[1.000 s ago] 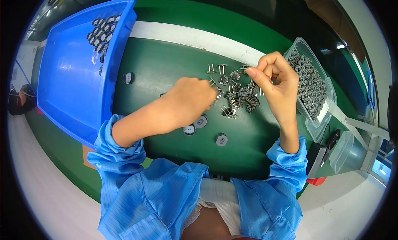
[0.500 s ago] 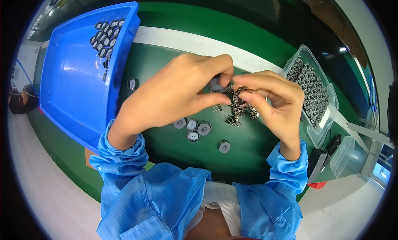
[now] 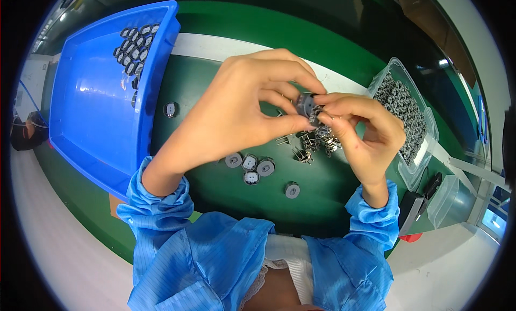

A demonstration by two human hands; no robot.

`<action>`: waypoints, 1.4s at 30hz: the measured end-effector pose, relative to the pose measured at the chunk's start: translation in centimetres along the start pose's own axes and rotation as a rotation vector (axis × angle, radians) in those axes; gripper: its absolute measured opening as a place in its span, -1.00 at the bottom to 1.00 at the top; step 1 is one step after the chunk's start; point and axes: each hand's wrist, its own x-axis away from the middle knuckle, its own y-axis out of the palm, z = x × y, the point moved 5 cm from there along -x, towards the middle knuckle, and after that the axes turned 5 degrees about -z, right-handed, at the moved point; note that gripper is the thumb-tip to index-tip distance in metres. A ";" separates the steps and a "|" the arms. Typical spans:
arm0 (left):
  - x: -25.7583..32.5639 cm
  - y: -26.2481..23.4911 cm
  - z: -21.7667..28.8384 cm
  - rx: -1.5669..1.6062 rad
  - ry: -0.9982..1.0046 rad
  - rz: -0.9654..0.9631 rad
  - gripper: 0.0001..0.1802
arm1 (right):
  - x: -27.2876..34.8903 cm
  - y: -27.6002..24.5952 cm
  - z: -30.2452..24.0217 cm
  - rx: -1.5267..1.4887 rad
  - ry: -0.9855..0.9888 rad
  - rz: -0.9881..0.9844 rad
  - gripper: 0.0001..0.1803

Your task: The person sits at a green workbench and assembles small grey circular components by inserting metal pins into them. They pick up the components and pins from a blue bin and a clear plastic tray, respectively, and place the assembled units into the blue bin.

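Observation:
Above the table's middle, my left hand pinches a round grey plastic housing between thumb and fingers. Against it my right hand closes its thumb and index finger on a small black piece with metal pins. Fingertips partly cover both, so how far they fit together is hidden. Beneath the hands lies a loose pile of metal-pinned pieces. Nearer to me several round grey housings sit in a cluster, with a single round housing to their right.
A large blue tray at the left holds black-and-grey round parts in its far right corner. One part lies beside it. At the right stands a clear plastic box full of small dark pieces. The green tabletop runs underneath.
Both hands have lifted slightly away from the pile and shifted right. The housing is now seen more clearly between the fingertips, with the right hand's pinned piece brought up against it.

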 end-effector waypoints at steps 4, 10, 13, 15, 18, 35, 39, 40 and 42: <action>-0.1 0.0 0.1 0.068 0.011 0.024 -0.62 | 0.0 -0.4 -0.2 0.039 -0.012 0.002 -0.84; -0.2 0.6 -0.1 0.090 0.016 0.057 -0.66 | -0.1 -0.5 -0.4 0.088 -0.101 0.120 -0.83; -0.3 0.8 -0.8 0.082 0.017 0.073 -0.66 | 0.3 -0.4 -0.6 0.184 -0.115 0.134 -0.83; -0.2 1.1 -0.9 0.099 0.061 0.112 -0.66 | 0.2 -0.5 -1.1 0.261 -0.154 0.154 -0.83; -0.2 1.4 -0.9 0.083 0.107 0.156 -0.68 | 0.5 -0.2 -1.8 0.390 -0.222 0.188 -0.82; -0.2 1.3 0.2 -0.144 0.279 0.136 -0.69 | 0.3 0.3 0.5 -0.245 0.327 -0.078 -0.69; -0.2 1.0 1.0 -0.355 0.363 0.080 -0.70 | 0.7 0.7 1.4 -0.576 0.429 -0.274 -0.74; -0.1 0.8 1.2 -0.392 0.355 0.079 -0.69 | 0.7 0.7 1.6 -0.620 0.430 -0.284 -0.74; 0.1 0.5 1.7 -0.466 0.341 0.078 -0.69 | 0.7 0.8 1.9 -0.659 0.443 -0.292 -0.76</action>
